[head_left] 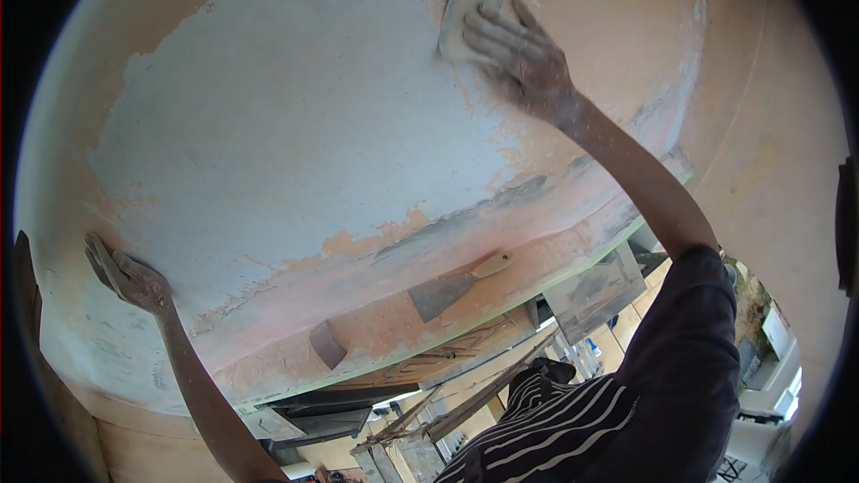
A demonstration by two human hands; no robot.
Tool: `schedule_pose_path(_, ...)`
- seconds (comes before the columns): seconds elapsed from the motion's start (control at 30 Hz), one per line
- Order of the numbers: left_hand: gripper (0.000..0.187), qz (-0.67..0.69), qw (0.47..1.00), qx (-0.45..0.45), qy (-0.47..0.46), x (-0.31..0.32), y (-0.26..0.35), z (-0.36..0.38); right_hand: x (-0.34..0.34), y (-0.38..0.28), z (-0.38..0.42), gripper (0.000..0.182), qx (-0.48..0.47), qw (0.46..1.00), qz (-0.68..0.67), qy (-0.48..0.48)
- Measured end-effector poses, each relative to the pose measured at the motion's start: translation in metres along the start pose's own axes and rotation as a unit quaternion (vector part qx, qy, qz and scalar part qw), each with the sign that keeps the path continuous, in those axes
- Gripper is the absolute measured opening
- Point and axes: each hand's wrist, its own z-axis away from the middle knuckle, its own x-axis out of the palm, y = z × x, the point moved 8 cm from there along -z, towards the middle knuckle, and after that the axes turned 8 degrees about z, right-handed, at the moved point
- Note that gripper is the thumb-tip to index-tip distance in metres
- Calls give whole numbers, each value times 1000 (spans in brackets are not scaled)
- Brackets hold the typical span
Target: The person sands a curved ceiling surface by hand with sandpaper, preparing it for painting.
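A large curved panel (295, 116) fills the view, orange at its edges and covered in the middle with pale grey-white filler. My right hand (517, 55) presses a pale sanding block (465, 16) flat against the panel near the top. At the lower left, my left hand (127, 275) lies with fingers spread on the panel and holds nothing. Both hands are dusty. A putty knife (456, 284) with a wooden handle rests on the panel's lower ledge. A small dark scraper blade (327, 344) lies on the ledge left of it.
A flat grey board (594, 291) smeared with filler sits at the ledge's right end. Below the panel are timber, carved wooden pieces (447, 353) and workshop clutter. My striped dark shirt (573, 429) shows at the bottom right.
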Motion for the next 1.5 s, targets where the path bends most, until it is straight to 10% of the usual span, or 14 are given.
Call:
schedule_pose_path(0.1, 48, -14, 1000, -13, 3, 0, -2, 4, 20, -79, 121, 25, -55, 971, -87, -215)
schedule_pose_path(0.23, 49, -15, 1000, -12, 5, 0, -3, -2, 2, -24, 14, 27, -95, 993, -23, -73)
schedule_pose_path(0.4, 49, -16, 1000, -25, 1, 1, 0, -2, -17, 23, -68, 22, 97, 989, 24, 110)
schedule_pose_path(0.5, 48, -10, 1000, -22, 2, 1, 0, 1, 13, -49, 76, 31, 119, 991, -39, -47)
schedule_pose_path(0.63, 47, -11, 1000, -8, 0, -1, 0, 0, 6, -36, 68, 28, 11, 994, -26, -103)
schedule_pose_path(0.8, 48, -9, 1000, -23, 1, 0, -2, 1, -28, 47, -102, 27, 106, 986, 11, 129)
schedule_pose_path(1.0, 49, -11, 1000, -16, 0, -1, -3, 4, 10, -39, 120, 28, 279, 960, 8, -15)
schedule_pose_path(1.3, 48, -11, 1000, -8, 0, -1, -3, 0, -21, 42, -103, 18, 174, 965, 45, 192)
schedule_pose_path(1.5, 46, -2, 1000, -16, 5, -2, 1, 3, 6, -47, 101, 34, 278, 958, 70, 12)
